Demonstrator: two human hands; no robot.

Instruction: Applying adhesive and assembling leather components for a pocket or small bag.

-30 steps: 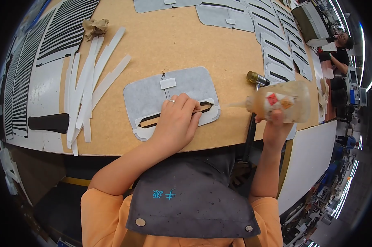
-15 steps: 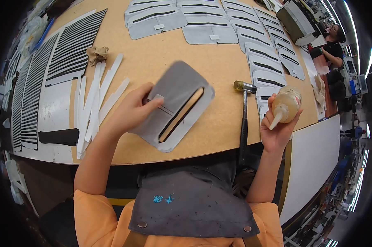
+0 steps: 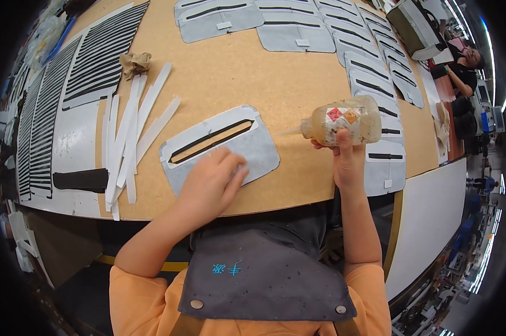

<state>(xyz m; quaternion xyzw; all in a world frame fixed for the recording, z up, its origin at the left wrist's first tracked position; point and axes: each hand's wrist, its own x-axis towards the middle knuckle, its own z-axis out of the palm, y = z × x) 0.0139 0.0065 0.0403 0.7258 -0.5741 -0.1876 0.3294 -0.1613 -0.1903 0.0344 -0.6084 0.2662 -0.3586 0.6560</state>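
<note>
A light grey panel (image 3: 259, 154) with rounded corners lies flat on the table in front of me. Its long slot has black edging, and the tan tabletop shows through. Over the panel's near side is my left hand (image 3: 212, 182), its fingers apart and slightly blurred, covering part of the grey surface. My right hand (image 3: 347, 159) grips a translucent, stained squeeze bottle (image 3: 356, 120) from below. The bottle is tipped on its side above the table, and its thin nozzle points left toward the panel.
Rows of similar grey panels (image 3: 298, 39) cover the far and right table. White strips (image 3: 146, 106), crumpled brown paper (image 3: 134, 64), a black strip bundle (image 3: 80, 180) and sheets of black strips (image 3: 99, 61) lie left. A person (image 3: 463, 73) sits beyond the table's right side.
The grey panel has gone from my left hand's grip to lying on the table, turned round. My right hand has raised the bottle leftward and tipped it sideways. The hammer is no longer visible.
</note>
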